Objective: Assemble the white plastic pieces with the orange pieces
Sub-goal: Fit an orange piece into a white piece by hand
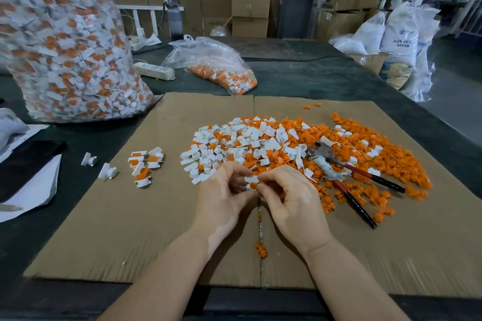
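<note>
White and orange meet at the fingertips, dead centre over the cardboard sheet [109,229].
Finished pieces [144,164] sit at nine o'clock; left hand [221,203] and right hand [292,203] both pinch one white piece [251,179] seated on an orange piece [253,186]; loose mixed pile [273,143] at twelve, pliers [347,172] at two.

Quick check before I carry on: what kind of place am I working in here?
Most likely a factory or warehouse packing bench. Stacked cardboard boxes stand behind the table, white sacks printed ABS resin sit to the right, and a huge clear bag of assembled parts stands at the left.
</note>
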